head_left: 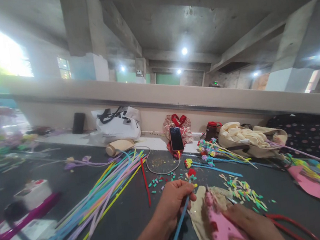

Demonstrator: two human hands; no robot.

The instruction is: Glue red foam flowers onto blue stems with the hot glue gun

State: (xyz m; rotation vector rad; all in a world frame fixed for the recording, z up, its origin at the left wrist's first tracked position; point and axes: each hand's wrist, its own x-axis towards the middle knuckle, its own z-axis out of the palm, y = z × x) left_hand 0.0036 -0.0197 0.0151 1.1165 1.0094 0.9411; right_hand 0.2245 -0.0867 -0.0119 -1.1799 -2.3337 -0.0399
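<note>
Between the thumb and fingers of my left hand [176, 199] is a blue stem [178, 229], which slants down toward the bottom edge. A small red flower [192, 172] with a yellow piece below it shows at the stem's upper end. My right hand [248, 225] is wrapped round a pink glue gun [218, 225], its nozzle pointing up and away, just right of my left hand. Under the gun lies a crumpled beige cloth [198, 217]. Small green and cream pieces [243, 191] are scattered beyond my right hand.
Long coloured stems [108, 197] spread across the left of the dark table [129, 231]. A phone [176, 139] with a cable stands behind. Finished-looking flowers [208, 149] lie at back right, near a cloth bag [245, 137]. Red-handled pliers [287, 223] and a pink sheet [309, 186] are at right.
</note>
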